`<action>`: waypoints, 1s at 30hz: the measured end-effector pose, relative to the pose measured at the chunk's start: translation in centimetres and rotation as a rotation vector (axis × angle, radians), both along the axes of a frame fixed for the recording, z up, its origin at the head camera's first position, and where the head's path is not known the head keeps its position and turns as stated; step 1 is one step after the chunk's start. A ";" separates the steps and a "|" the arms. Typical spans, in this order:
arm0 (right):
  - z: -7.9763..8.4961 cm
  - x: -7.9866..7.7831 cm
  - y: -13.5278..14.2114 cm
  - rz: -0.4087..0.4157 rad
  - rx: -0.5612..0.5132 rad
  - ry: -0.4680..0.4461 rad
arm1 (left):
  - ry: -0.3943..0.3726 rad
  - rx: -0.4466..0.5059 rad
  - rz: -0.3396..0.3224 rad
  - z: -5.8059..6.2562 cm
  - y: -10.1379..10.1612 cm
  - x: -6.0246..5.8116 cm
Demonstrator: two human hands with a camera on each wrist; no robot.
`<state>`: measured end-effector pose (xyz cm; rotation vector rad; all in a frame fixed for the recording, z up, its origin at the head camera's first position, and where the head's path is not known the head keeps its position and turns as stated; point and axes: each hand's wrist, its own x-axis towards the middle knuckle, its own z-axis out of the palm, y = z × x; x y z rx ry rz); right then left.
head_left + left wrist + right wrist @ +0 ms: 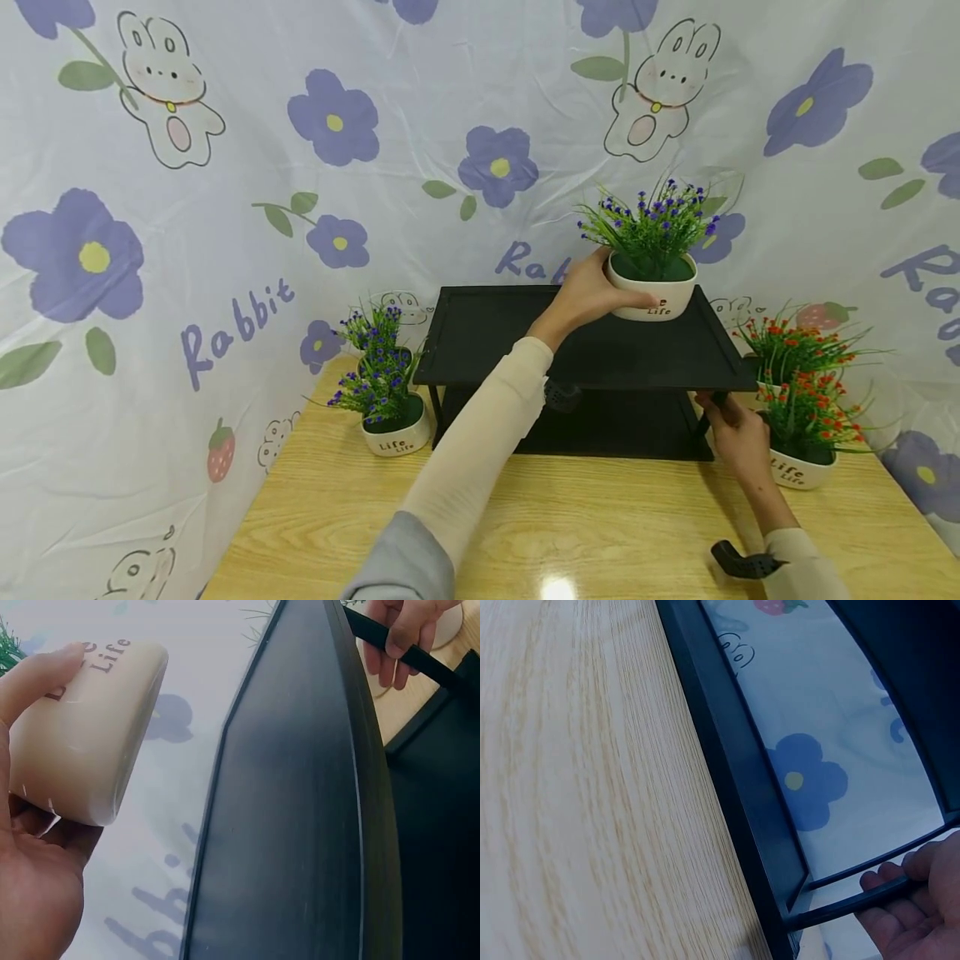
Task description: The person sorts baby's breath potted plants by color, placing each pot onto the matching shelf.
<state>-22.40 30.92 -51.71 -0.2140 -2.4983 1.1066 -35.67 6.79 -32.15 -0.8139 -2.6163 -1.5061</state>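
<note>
My left hand (581,293) grips a white oval pot of artificial purple flowers (654,292), thumb on its lettered front. The pot is upright above the right part of a black two-tier rack's top shelf (495,333); in the left wrist view a gap shows between the pot (97,742) and the shelf (285,787). My right hand (738,437) holds the rack's front right post (855,904), its fingers curled around it in the right wrist view. The lower shelf (615,425) lies partly in shadow under the top one.
Purple-flowered pots (397,433) stand on the wooden table (585,517) left of the rack. To its right, close to my right hand, are red-flowered pots (802,468). A patterned cloth (420,83) hangs behind everything.
</note>
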 end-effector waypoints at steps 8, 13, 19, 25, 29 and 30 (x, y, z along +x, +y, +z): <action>-0.1 -0.1 0.0 -0.018 -0.006 0.004 | -0.004 0.007 -0.001 -0.7 1.9 -0.1; -0.2 -0.2 0.0 -0.019 -0.002 0.007 | -0.014 0.027 -0.014 -1.4 2.8 -0.3; -0.3 -0.2 0.1 -0.020 -0.005 0.004 | -0.027 -0.020 0.014 -2.5 3.5 -0.6; -0.1 -0.2 0.1 -0.027 -0.001 0.005 | -0.068 -0.097 0.057 -2.8 3.9 -0.4; -0.2 -0.2 0.0 -0.026 -0.008 0.003 | -0.067 -0.096 0.042 -3.3 4.0 -0.5; -0.2 -0.2 0.0 -0.025 -0.011 0.001 | -0.067 -0.096 0.037 -3.5 4.1 -0.6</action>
